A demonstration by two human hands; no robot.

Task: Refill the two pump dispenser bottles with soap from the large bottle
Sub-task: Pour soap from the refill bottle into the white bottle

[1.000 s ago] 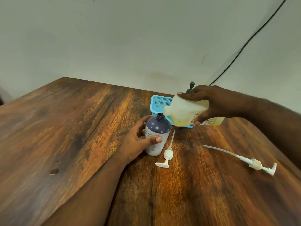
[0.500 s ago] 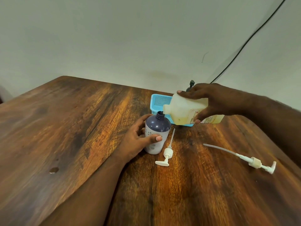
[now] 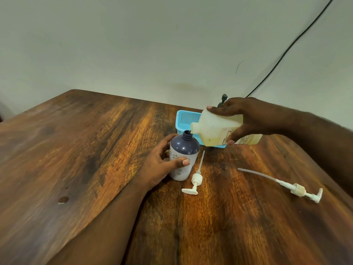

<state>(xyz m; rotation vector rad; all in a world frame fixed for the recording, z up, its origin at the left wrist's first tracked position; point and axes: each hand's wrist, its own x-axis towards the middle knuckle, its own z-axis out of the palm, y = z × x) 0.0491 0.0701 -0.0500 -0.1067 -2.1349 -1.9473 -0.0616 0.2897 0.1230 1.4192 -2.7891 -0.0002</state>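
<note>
A dark purple dispenser bottle (image 3: 183, 150) with a white lower half stands upright on the wooden table (image 3: 95, 150), its neck uncapped. My left hand (image 3: 162, 165) wraps around its body. My right hand (image 3: 246, 119) holds the large translucent soap bottle (image 3: 212, 129) tipped almost level, its mouth right at the purple bottle's neck; yellowish soap sits inside. A short white pump head (image 3: 194, 180) lies just right of the purple bottle. A longer pump head (image 3: 294, 188) with its tube lies farther right. The second dispenser bottle is mostly hidden; only a dark pump top (image 3: 223, 99) shows behind my right hand.
A light blue plastic basket (image 3: 184, 119) sits behind the bottles near the wall. A black cable (image 3: 286, 48) runs up the wall at the right. A small wet spot (image 3: 63, 199) marks the table at the left.
The large bottle's mouth has stayed at the purple bottle's neck, with only slight shifts in view. Both hands keep their grips.
</note>
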